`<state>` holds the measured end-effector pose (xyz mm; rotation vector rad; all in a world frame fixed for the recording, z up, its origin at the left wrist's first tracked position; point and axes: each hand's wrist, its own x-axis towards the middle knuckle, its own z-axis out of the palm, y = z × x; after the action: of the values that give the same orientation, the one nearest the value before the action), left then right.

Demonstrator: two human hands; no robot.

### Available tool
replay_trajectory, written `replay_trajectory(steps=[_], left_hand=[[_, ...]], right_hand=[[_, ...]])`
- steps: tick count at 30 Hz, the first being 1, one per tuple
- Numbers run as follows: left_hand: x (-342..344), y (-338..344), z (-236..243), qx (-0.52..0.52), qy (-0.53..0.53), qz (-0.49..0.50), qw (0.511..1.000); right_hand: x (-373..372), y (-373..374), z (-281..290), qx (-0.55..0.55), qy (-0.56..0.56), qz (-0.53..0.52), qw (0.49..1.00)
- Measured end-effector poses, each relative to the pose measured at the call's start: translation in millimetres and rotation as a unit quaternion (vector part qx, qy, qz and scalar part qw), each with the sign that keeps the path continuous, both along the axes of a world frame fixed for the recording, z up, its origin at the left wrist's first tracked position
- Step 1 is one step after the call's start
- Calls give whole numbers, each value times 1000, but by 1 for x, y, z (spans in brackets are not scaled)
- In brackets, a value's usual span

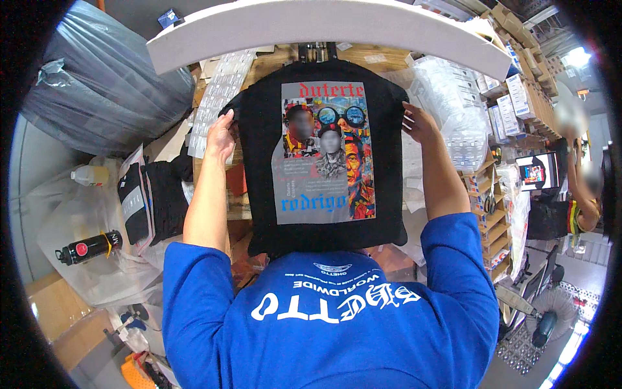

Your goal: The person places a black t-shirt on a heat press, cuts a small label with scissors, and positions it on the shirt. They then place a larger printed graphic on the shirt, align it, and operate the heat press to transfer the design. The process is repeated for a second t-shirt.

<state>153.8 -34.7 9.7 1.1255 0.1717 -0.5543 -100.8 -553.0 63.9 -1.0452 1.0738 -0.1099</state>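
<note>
A black T-shirt (262, 162) lies spread out in front of me, its printed side up. On it sits a rectangular, colourful print (327, 175) with portraits and red and blue lettering on a greyish ground. My left hand (221, 136) is at the left sleeve, its fingers closed on the black cloth. At the opposite side, my right hand (420, 123) pinches the shirt's right edge near the sleeve. Both forearms reach forward from blue sleeves. What supports the shirt is mostly hidden beneath it.
A long white slab (324, 32) spans the space just beyond the shirt. Patterned see-through sheets (223, 97) lie left; plastic packs (447, 110) and cardboard boxes (518, 97) stand right. A black bottle (91, 247), folded black clothes (152, 201), a fan (547, 318) and another person (586, 207) are farther out.
</note>
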Motion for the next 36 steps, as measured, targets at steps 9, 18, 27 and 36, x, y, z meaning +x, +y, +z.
replay_trajectory(steps=[9,18,27,36], left_hand=[[-4,0,6,9,28,-17,999],[-83,36,0,67,105,-179,976],[-93,89,6,171,-164,-148,960],[-119,85,50,139,-224,-204,943]], right_hand=[[-2,4,10,-38,19,36,998],[-103,66,-39,134,29,145,980],[-182,48,4,0,-110,133,985],[-205,80,18,-25,24,222,974]])
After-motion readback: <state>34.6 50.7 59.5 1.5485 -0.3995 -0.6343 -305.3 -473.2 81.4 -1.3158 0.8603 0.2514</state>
